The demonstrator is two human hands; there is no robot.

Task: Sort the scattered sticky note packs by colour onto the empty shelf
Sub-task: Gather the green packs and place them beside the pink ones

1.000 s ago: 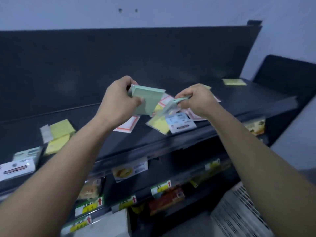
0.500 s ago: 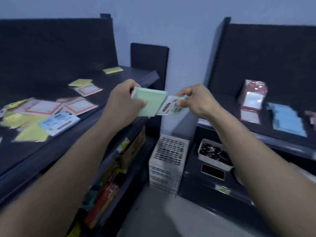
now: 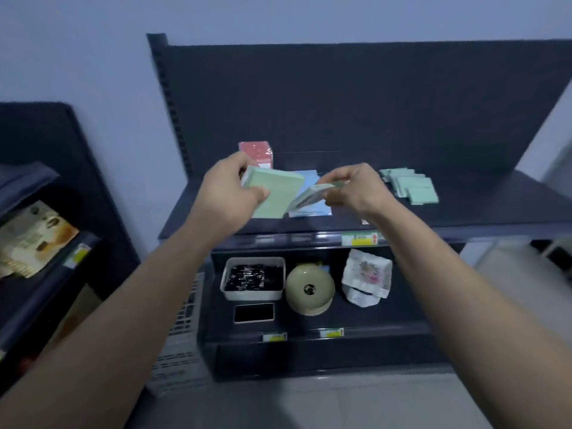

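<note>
My left hand (image 3: 227, 196) grips a stack of pale green sticky note packs (image 3: 275, 193) above the dark top shelf (image 3: 483, 218). My right hand (image 3: 356, 190) pinches another green pack (image 3: 308, 196) by its edge, held tilted just right of the stack. On the shelf lie red packs (image 3: 258, 153) at the back left, blue packs (image 3: 309, 176) in the middle, partly hidden behind my hands, and a row of several green packs (image 3: 411, 185) to the right.
The lower shelf holds a white tray of dark clips (image 3: 252, 278), a round greenish tin (image 3: 309, 289), a black card (image 3: 253, 312) and a wrapped white stack (image 3: 366, 278). A white crate (image 3: 182, 335) stands on the floor at left, beside another shelf unit (image 3: 37, 236).
My view has swung right from the scattered-notes shelf to face this sorted shelf. Both hands kept their green packs and now hover over the top shelf.
</note>
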